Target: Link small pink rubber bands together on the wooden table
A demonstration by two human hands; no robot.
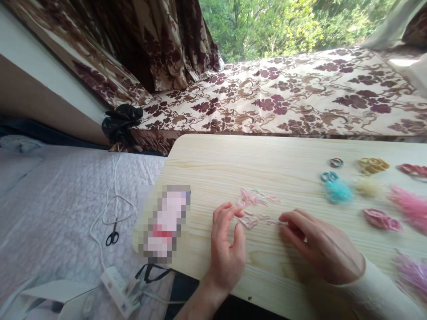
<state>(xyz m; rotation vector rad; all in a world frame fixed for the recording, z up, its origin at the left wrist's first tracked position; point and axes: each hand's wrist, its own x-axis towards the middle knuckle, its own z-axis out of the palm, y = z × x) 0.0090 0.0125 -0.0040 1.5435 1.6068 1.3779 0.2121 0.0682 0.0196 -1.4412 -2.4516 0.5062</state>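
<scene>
Pink strands (255,197) are lying in a loose heap on the pale wooden table (213,164), and we're taking our clock from them. At six o'clock, we're seeing curled pieces (248,222) resting apart from the heap. Our left hand (228,242) is standing between seven and eight, its grip open, thumb and forefinger spread beside those curls. At four o'clock our right hand (318,244) is bringing its fingertips together at one thin strand (273,222); whether that grip is pinching it, we cannot tell. Out at three, a turquoise tuft (338,192) is sitting beside a pale yellow tuft (367,186), with mustard loops (373,165) lying nearer two. Between three and four, we're spotting pink loops (382,220); a lilac tuft (413,272) is lying at four. Past the table's edge, between eight and nine, scissors (112,238) are resting on the bed (66,195). Patterned cloth (267,98) is stretching across twelve.
</scene>
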